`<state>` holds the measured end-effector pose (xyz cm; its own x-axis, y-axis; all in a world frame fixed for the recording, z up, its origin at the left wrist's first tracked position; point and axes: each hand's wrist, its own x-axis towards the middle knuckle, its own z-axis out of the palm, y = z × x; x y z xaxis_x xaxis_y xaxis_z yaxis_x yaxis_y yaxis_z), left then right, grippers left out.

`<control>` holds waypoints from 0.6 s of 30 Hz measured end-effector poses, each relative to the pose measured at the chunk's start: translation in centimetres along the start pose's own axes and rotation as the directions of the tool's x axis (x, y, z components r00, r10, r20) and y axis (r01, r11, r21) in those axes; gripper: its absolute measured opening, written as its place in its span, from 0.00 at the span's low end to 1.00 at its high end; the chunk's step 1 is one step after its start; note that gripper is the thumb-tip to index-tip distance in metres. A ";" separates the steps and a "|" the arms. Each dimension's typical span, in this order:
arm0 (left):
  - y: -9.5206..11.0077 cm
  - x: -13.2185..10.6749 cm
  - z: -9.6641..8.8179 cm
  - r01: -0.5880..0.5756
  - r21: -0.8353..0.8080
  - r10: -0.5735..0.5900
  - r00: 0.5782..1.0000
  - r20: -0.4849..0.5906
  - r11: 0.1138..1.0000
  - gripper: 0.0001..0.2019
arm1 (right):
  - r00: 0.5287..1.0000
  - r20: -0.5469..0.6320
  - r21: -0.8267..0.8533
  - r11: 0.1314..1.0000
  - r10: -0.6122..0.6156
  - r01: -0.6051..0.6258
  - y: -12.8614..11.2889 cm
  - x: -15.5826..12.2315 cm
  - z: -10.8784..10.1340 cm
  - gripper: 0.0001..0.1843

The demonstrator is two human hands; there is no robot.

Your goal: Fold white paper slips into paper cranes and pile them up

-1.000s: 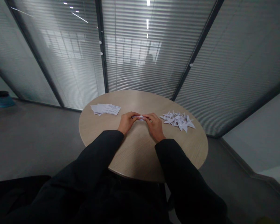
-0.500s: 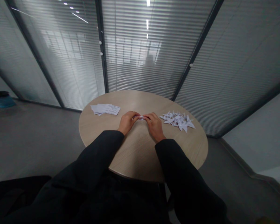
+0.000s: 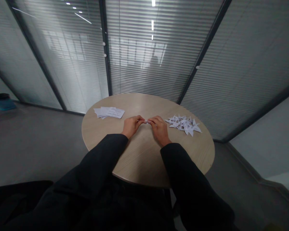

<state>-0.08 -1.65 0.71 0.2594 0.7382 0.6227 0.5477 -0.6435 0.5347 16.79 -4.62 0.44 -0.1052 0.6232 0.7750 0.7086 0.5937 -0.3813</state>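
Note:
A small white folded paper piece (image 3: 146, 122) lies between my two hands at the middle of a round wooden table (image 3: 139, 160). My left hand (image 3: 131, 125) has its fingers curled and pinches the paper's left end. My right hand (image 3: 160, 129) is closed on the paper's right end. Most of the paper is hidden under my fingers. Both arms wear dark sleeves.
A stack of flat white sheets (image 3: 109, 112) lies at the table's left rear. A heap of several folded white paper figures (image 3: 183, 124) sits to the right of my right hand. Glass walls with blinds (image 3: 144, 48) stand behind the table.
My hands have drawn slightly closer together over the paper, so less of it shows. Everything else on the table is where it was.

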 end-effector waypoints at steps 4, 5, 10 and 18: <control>0.2 0.1 -0.1 0.017 0.006 -0.017 0.999 0.028 1.000 0.09 | 1.000 0.010 -0.002 1.000 0.001 -0.001 0.2 0.0 0.0 0.14; 0.3 0.1 -0.2 0.015 0.011 -0.016 0.999 0.038 1.000 0.09 | 1.000 0.014 -0.003 1.000 0.004 -0.004 0.3 0.0 0.1 0.13; 0.2 0.1 -0.3 0.007 -0.009 -0.006 0.995 0.103 1.000 0.08 | 0.997 0.063 0.037 0.998 0.047 -0.049 0.4 0.1 0.0 0.12; -1.1 0.5 0.1 0.148 -0.252 -0.117 0.984 0.133 0.956 0.09 | 0.977 0.026 0.192 0.958 0.213 -0.214 0.9 0.0 -0.1 0.13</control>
<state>-0.48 -0.56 0.44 0.2967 0.8288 0.4743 0.3618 -0.5572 0.7474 17.47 -4.11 0.14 0.0299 0.7484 0.6626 0.5675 0.5330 -0.6276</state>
